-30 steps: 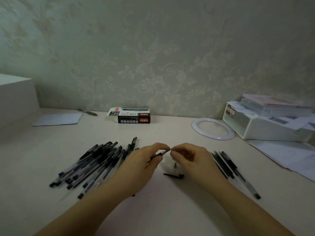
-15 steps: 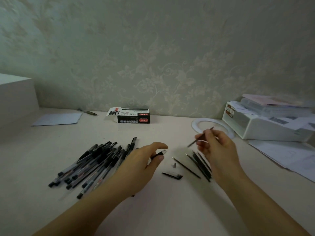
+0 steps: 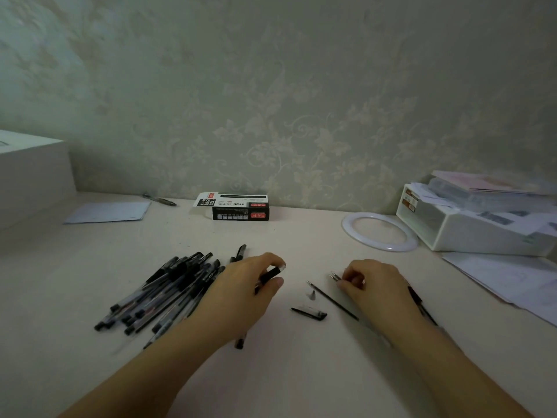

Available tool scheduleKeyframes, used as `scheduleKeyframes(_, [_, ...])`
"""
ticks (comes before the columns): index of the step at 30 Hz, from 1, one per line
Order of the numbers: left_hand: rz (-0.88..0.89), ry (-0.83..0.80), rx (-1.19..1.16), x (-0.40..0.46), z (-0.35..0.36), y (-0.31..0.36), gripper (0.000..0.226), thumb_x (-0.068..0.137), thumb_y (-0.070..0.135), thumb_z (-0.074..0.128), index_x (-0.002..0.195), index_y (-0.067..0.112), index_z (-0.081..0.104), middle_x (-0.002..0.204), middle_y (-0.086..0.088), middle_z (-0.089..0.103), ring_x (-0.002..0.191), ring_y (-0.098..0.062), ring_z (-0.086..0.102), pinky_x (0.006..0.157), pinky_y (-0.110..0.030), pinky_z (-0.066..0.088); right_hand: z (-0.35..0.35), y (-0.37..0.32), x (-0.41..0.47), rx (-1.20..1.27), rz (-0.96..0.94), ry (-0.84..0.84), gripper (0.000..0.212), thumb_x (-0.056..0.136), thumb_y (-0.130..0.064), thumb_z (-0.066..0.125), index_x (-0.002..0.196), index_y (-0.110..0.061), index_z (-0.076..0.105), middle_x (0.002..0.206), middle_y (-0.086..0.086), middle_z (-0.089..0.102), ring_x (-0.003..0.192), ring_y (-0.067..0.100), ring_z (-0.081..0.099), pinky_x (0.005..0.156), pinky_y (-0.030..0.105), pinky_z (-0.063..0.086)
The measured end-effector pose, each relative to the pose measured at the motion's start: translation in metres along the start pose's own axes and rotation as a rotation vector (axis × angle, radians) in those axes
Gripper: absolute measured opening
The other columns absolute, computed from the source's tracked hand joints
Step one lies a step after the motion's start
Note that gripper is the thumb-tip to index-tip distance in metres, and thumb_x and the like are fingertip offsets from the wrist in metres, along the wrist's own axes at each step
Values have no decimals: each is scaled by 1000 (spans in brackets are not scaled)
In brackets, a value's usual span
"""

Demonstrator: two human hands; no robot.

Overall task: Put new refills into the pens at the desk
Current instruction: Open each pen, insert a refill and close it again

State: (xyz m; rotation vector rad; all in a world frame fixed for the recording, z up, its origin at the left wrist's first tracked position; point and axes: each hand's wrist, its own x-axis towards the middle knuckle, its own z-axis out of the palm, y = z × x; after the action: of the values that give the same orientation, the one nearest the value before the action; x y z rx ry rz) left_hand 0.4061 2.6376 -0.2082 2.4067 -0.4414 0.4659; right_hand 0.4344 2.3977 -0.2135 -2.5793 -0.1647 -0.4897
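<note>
The left hand (image 3: 241,292) grips a clear black-gripped pen barrel (image 3: 271,273). The right hand (image 3: 372,286) curls over thin black refills (image 3: 335,276), apparently pinching them. At twelve o'clock, a black-and-white cardboard box (image 3: 233,206) reads "1120".

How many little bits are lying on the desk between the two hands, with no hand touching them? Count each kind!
Refill: 1
Cap: 1
Metal tip: 1
Total: 3
Not counted: the pen in the left hand and the refills at the right hand.
</note>
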Motion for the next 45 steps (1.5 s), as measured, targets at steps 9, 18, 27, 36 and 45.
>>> scheduleKeyframes(9, [-18,-45,30,-1,-4,-2,25,94,39,54,119,36,55,97,16,61,80,0,58,75,-22,51,4,-3,-2,-39,-86,24,9,85,-28,74,81,-21,70,78,-8,59,73,5,56,64,17,42])
scheduleKeyframes(18, [-72,-139,223,3,-52,-5,9,91,35,56,89,27,59,81,9,60,74,-11,57,65,-25,47,0,-16,-7,-93,-166,76,6,90,-25,70,85,-22,68,81,-10,55,68,5,54,61,17,41])
scheduleKeyframes(27, [-135,-189,280,6,-117,-31,10,87,33,65,86,26,59,82,8,53,74,-9,50,58,-19,34,13,-83,-16,44,-520,-181,28,98,-31,56,125,-27,61,123,-18,55,111,0,51,94,7,36])
scheduleKeyframes(36, [-172,-50,306,-12,-98,-69,8,85,30,65,91,26,61,88,6,56,83,-15,53,69,-30,46,68,-132,-9,-210,-617,-558,59,101,-56,15,155,-38,-2,162,-22,-10,148,0,-15,122,30,-7])
scheduleKeyframes(45, [-164,-225,222,-16,-103,-82,13,85,22,67,84,28,55,84,7,53,83,-14,51,69,-24,37,68,-127,-6,-230,-571,-727,65,91,-65,5,151,-45,-12,156,-30,-22,143,-6,-23,120,29,-13])
